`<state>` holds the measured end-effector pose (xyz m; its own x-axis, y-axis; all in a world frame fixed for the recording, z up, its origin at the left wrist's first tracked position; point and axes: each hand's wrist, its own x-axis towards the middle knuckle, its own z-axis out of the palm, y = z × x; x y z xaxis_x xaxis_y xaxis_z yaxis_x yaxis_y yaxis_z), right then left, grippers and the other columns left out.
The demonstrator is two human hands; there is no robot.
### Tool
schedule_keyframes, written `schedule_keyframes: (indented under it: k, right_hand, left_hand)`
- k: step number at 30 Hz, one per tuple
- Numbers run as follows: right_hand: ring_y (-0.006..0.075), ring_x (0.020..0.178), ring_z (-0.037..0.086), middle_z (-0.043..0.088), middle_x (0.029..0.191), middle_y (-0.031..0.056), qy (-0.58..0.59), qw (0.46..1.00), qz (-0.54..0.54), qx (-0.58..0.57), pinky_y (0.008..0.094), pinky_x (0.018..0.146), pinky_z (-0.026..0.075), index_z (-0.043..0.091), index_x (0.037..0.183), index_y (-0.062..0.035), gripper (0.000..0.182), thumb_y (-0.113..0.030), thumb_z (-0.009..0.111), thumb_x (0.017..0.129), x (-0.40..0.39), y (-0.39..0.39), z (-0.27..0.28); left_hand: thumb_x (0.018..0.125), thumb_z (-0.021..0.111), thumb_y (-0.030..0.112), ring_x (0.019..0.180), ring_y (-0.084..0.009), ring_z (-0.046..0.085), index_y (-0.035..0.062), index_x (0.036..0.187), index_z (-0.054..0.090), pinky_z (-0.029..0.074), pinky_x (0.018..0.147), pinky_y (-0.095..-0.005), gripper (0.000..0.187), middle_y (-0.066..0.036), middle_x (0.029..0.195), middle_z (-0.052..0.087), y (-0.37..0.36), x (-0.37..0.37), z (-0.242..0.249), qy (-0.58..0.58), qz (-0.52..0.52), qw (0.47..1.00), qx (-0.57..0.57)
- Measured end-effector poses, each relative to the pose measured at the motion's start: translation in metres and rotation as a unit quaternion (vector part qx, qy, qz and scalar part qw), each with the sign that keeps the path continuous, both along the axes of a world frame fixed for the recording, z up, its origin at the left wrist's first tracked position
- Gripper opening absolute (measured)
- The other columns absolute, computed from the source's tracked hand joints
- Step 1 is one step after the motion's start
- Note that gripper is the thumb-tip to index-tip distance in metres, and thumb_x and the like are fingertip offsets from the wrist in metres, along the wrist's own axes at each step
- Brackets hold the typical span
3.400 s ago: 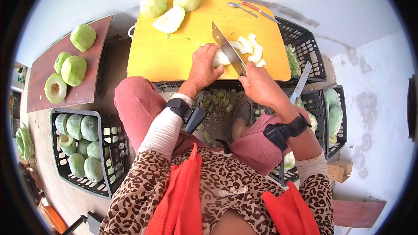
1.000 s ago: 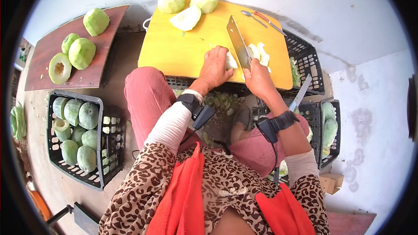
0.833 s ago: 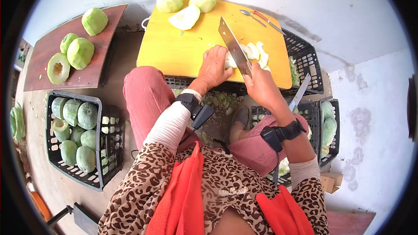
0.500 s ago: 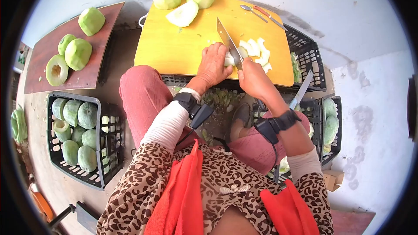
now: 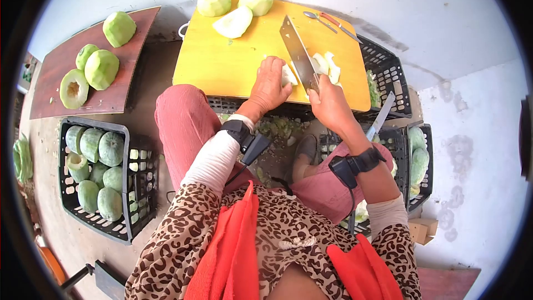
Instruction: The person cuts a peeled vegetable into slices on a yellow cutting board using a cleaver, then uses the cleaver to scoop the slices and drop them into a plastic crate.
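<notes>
My left hand (image 5: pixel 270 84) presses a pale piece of melon (image 5: pixel 288 75) onto the yellow board (image 5: pixel 211 66), fingers closed over it. In my right hand (image 5: pixel 331 104) is the handle of a kitchen knife (image 5: pixel 300 53) with a broad blade. The blade stands just right of the held piece, a small gap between them. Cut melon slices (image 5: pixel 331 68) lie on the board to the right of the blade, partly hidden by it. At the board's far side sit a cut melon half (image 5: pixel 233 21) and two whole peeled melons, one of them (image 5: pixel 214 1) at the corner.
A spoon (image 5: pixel 319 21) and a red-handled peeler or knife (image 5: pixel 337 24) lie at the far right. Peeled melons (image 5: pixel 101 69) rest on a brown board (image 5: pixel 61 75) at left. Crates, one (image 5: pixel 129 183) of unpeeled melons, flank my legs. Another knife (image 5: pixel 382 115) points up at right.
The knife has moved right, away from the held piece, and its blade now covers part of the slices. My right hand shifted slightly right and down. My left hand stays on the piece.
</notes>
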<state>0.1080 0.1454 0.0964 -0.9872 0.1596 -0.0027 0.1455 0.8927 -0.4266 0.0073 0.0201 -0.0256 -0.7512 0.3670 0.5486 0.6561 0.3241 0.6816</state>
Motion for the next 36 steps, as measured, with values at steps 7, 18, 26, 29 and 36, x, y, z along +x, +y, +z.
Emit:
schedule_keyframes:
  k: [7, 18, 26, 29, 36]
  right_hand:
    - [0.0492, 0.081, 0.06, 0.06, 0.079, 0.0339, -0.058, 0.997, 0.041, 0.029, 0.0512, 0.07, 0.047, 0.047, 0.098, 0.0097, 0.028, -0.013, 0.059, 0.087, 0.006, -0.004, 0.011]
    - [0.0478, 0.079, 0.062, 0.062, 0.076, 0.0309, -0.039, 0.998, 0.037, 0.046, 0.051, 0.07, 0.051, 0.049, 0.094, 0.0105, 0.02, -0.006, 0.055, 0.085, -0.025, -0.002, -0.036]
    - [0.0486, 0.08, 0.061, 0.061, 0.079, 0.0324, 0.004, 1.0, -0.005, -0.003, 0.0517, 0.072, 0.049, 0.048, 0.098, 0.0095, 0.026, -0.012, 0.058, 0.087, -0.019, 0.007, -0.026]
    - [0.0489, 0.082, 0.061, 0.061, 0.08, 0.0328, -0.024, 1.0, -0.002, -0.007, 0.0522, 0.074, 0.049, 0.048, 0.099, 0.0099, 0.027, -0.012, 0.058, 0.088, -0.004, -0.004, 0.003]
    - [0.0478, 0.075, 0.062, 0.061, 0.075, 0.0315, -0.067, 0.996, 0.044, 0.024, 0.0518, 0.067, 0.05, 0.048, 0.097, 0.0106, 0.023, -0.009, 0.055, 0.088, 0.009, -0.012, 0.015]
  left_hand:
    - [0.067, 0.068, 0.008, 0.101, -0.0394, 0.048, 0.0009, 0.11, 0.046, 0.043, 0.089, -0.0454, 0.049, -0.019, 0.105, 0.048, 0.0, -0.001, -0.001, -0.005, -0.02, 1.0, -0.003]
    - [0.067, 0.069, 0.009, 0.098, -0.0391, 0.049, -0.0002, 0.108, 0.049, 0.043, 0.087, -0.0453, 0.047, -0.02, 0.103, 0.049, -0.001, -0.001, 0.003, -0.01, -0.023, 1.0, -0.018]
    - [0.068, 0.066, 0.005, 0.101, -0.0402, 0.048, -0.0007, 0.108, 0.048, 0.043, 0.089, -0.0442, 0.044, -0.021, 0.105, 0.048, -0.005, 0.002, 0.002, 0.011, -0.011, 1.0, 0.021]
    - [0.068, 0.065, 0.004, 0.101, -0.0405, 0.047, -0.001, 0.107, 0.048, 0.042, 0.09, -0.0443, 0.043, -0.021, 0.106, 0.048, -0.007, 0.006, 0.003, -0.015, -0.018, 0.999, 0.031]
    - [0.07, 0.065, 0.004, 0.1, -0.04, 0.048, -0.0012, 0.107, 0.048, 0.043, 0.088, -0.0446, 0.041, -0.021, 0.105, 0.048, -0.006, 0.004, 0.001, -0.018, -0.018, 0.999, 0.029]
